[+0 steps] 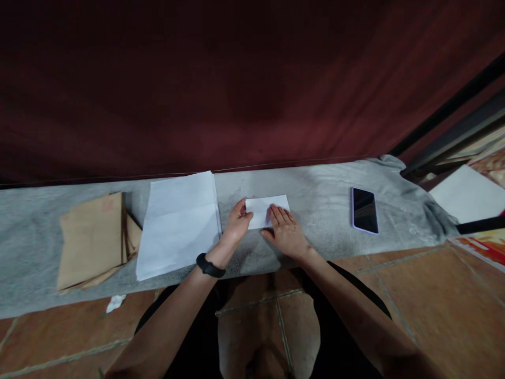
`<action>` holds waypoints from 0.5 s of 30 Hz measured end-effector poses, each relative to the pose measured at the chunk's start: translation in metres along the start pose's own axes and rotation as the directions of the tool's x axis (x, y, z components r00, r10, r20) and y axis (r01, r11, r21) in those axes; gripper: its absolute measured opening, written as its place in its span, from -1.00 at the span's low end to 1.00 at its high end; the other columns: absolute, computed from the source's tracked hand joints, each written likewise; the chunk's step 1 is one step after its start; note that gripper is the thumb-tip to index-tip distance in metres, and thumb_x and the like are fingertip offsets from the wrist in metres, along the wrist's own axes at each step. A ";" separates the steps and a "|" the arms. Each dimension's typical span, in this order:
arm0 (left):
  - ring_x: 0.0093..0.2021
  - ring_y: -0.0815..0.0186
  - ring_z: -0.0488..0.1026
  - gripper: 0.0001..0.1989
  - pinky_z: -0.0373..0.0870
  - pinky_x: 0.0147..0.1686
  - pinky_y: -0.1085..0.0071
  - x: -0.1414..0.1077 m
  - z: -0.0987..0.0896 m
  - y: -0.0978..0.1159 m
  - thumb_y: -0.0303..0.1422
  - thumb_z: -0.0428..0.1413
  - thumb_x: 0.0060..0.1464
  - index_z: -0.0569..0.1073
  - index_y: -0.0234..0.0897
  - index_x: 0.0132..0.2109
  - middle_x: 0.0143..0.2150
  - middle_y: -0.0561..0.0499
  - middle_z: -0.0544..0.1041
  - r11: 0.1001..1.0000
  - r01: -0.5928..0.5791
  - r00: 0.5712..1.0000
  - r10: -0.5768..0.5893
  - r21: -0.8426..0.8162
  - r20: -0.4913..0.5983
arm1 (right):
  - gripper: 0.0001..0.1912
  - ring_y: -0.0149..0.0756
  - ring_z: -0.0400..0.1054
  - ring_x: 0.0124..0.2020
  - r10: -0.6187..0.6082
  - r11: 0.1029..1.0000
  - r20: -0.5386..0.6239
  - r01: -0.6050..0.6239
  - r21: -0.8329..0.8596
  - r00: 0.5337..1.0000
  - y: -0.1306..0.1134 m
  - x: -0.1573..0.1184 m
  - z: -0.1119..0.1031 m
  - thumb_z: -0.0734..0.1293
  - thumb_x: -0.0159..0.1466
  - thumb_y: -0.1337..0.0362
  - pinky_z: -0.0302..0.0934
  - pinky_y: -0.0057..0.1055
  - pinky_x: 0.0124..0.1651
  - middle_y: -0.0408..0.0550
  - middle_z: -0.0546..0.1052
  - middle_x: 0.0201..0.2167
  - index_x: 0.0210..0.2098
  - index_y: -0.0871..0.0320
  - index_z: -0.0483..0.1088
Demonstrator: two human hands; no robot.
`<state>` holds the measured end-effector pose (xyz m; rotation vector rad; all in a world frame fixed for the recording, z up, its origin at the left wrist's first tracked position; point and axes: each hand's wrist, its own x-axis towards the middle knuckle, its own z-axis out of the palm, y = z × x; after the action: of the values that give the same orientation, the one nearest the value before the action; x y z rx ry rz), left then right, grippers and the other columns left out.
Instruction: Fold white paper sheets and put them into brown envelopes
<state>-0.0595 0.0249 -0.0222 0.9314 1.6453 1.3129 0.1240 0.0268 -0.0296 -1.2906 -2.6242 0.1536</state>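
Note:
A small white folded paper (pixel 260 209) lies on the grey cloth between my two hands. Its left end is pinched by my left hand (pixel 238 221), thumb on top and fingers at the edge. My right hand (pixel 286 231) lies flat over the paper's right part, its fingers stretched out across it and its thumb toward the near edge. Just left of my left hand is a stack of large white paper sheets (pixel 179 223), with a crease across the top sheet.
Brown paper envelopes (pixel 92 237) lie piled at the far left. A phone (pixel 364 210) with a dark screen rests to the right. Behind the grey cloth (pixel 323 195) hangs a dark red curtain (pixel 252 95). A crumpled white scrap (pixel 115 302) is on the tiled floor (pixel 434 295).

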 end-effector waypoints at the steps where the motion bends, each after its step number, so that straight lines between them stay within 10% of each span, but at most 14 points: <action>1: -0.16 0.28 0.51 -0.49 0.44 -0.08 0.31 0.000 0.000 0.002 -0.50 0.17 -0.07 0.46 -0.29 0.10 -0.14 -0.02 0.57 0.999 0.037 0.999 -0.037 -0.039 -0.013 | -0.25 0.06 0.04 0.43 -0.003 1.000 0.004 0.003 -0.001 1.000 0.000 0.001 -0.001 0.20 0.42 -0.01 -0.08 -0.04 0.44 0.31 0.13 0.42 0.39 0.43 0.09; 15: -0.43 0.41 0.41 -0.48 0.30 -0.42 0.51 0.004 0.002 0.037 -0.53 0.23 -0.23 0.51 -0.26 -0.01 -0.40 0.12 0.51 0.888 0.162 0.986 -0.128 -0.431 0.106 | -0.22 0.12 0.15 0.36 0.011 0.996 -0.057 -0.006 0.093 0.998 -0.004 0.006 -0.021 0.29 0.36 0.09 0.06 0.00 0.38 0.25 0.10 0.44 0.44 0.31 0.00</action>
<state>-0.0571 0.0355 0.0130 0.5648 1.2564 1.4438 0.1219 0.0294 -0.0075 -1.2567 -2.5319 0.2336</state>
